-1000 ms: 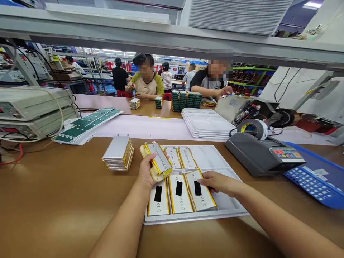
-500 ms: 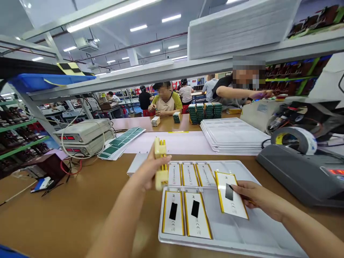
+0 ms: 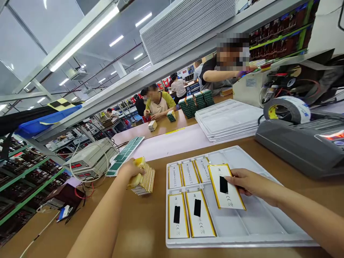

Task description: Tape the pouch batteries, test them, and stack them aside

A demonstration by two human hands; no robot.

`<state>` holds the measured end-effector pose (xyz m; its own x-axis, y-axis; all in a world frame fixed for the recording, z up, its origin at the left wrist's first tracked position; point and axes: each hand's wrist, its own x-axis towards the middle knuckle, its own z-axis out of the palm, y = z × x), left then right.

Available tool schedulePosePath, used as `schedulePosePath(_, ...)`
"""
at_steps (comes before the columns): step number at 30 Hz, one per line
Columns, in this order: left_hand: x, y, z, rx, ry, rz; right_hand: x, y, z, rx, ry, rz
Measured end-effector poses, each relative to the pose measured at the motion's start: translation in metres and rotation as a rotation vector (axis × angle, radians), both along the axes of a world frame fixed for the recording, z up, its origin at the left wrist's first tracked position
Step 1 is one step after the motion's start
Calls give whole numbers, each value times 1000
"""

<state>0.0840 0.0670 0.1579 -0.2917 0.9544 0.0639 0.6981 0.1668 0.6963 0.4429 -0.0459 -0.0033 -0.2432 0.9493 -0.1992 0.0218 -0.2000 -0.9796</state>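
My right hand (image 3: pixel 245 182) pinches a flat white battery pack (image 3: pixel 227 197) with yellow edges and a black patch, held tilted above the white tray (image 3: pixel 233 225). Two packs with black patches, one of them the front-left pack (image 3: pixel 178 224), lie in the tray's front row. Behind them are three more packs, including the back-left pack (image 3: pixel 174 176). Left of the tray, my left hand (image 3: pixel 131 170) is closed round a cream-yellow block (image 3: pixel 139 164), which rests against a stack of packs (image 3: pixel 147 181) on the table.
Stacked white trays (image 3: pixel 228 116) stand behind. A grey machine (image 3: pixel 298 143) with a tape roll (image 3: pixel 287 109) is at right. Grey instruments (image 3: pixel 91 157) with cables and a green-patterned sheet (image 3: pixel 126 154) sit at left. Two people work across the table; an overhead shelf (image 3: pixel 118 84) crosses the view.
My left hand has moved left and down with the cream-yellow block, to the stack of packs. My right hand still holds its pack, shifted slightly left. The view has tilted.
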Motion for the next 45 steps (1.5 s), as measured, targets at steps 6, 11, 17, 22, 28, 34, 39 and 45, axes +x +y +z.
schedulePosePath(6,10,-1,7,-132,205,121,-4,0,0,-29,-4,-44)
schedulePosePath(11,21,-10,21,-158,245,148,-5,-1,-2,-15,-49,-42)
schedulePosePath(17,38,-47,32,132,53,64,-4,0,-5,-32,-98,-49)
schedulePosePath(22,70,-79,-42,-96,-1050,-453,-5,3,-12,12,-142,-70)
schedulePosePath(28,86,-63,-130,-340,-1626,-644,-18,7,3,110,-159,-85)
schedulePosePath(34,87,-62,-132,-344,-1682,-725,-91,41,47,318,-233,-5)
schedulePosePath(39,79,-63,-131,-266,-1699,-691,-145,61,67,408,-569,29)
schedulePosePath(45,71,-51,-141,-227,-1777,-674,-117,58,64,529,-1186,-108)
